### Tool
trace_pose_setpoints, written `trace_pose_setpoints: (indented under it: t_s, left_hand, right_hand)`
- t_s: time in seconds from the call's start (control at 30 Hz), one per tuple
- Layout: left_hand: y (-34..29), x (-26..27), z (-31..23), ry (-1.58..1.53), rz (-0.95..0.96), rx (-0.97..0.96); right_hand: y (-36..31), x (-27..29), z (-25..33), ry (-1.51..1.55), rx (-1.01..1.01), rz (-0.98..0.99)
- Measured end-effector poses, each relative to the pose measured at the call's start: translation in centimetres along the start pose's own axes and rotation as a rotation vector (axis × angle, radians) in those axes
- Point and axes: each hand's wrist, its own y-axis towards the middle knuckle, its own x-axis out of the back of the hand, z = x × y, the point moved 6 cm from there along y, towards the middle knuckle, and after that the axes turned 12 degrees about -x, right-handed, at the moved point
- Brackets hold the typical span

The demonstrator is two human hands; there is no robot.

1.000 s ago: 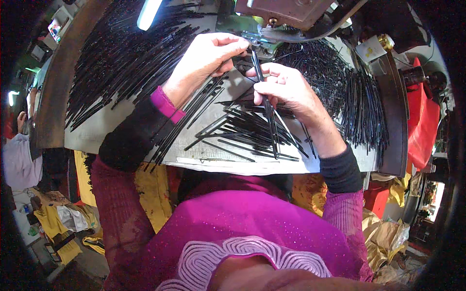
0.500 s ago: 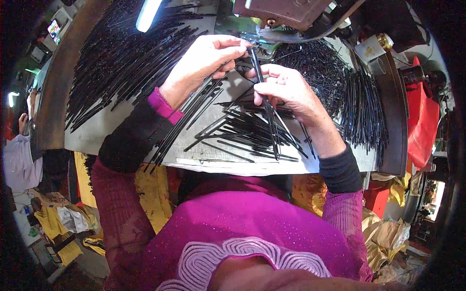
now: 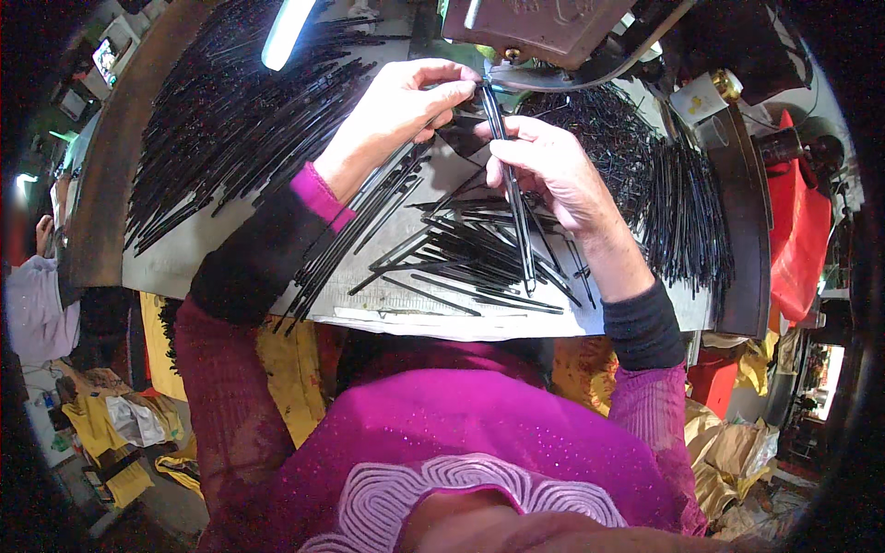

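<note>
Long, thin black strips lie in heaps over the pale tabletop. My left hand [image 3: 396, 106] pinches the top end of one narrow black strip [image 3: 523, 241] just below the machine [image 3: 535, 29]. Lower down the same strip, my right hand [image 3: 548, 170] grips it between thumb and fingers. The strip slants toward me, its lower end above a small loose pile [image 3: 461, 249]. I cannot tell whether it is one piece or two side by side. Under my left wrist lies a looser row of strips [image 3: 346, 226]. My left fingertips partly hide the strip's top end.
A large heap of strips [image 3: 249, 120] covers the table's left. At the right are a tangled heap [image 3: 599, 124] and a straighter bundle [image 3: 687, 212]. A bright lamp tube [image 3: 288, 35] hangs overhead. A can [image 3: 705, 95] and red bag [image 3: 797, 235] are at the right.
Both hands have shifted slightly, the right one a little upward with its fingers higher on the strip. The strip's lower end has moved up slightly. My left hand keeps its pinch.
</note>
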Motion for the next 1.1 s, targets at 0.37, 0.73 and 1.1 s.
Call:
trace_pose_setpoints:
  t_s: [0.37,0.73,1.1]
  left_hand:
    - [0.5,-0.2,0.6,-0.023,0.001,0.022]
    - [-0.1,0.0,0.7,-0.012,-0.008,0.100]
    - [-0.1,-0.1,-0.1,-0.065,0.081,0.101]
  right_hand:
    - [0.0,0.4,0.0,-0.058,0.001,-0.031]
    - [0.4,0.4,-0.6,0.095,-0.045,-0.064]
    - [0.6,1.1,-0.4,0.020,0.012,-0.148]
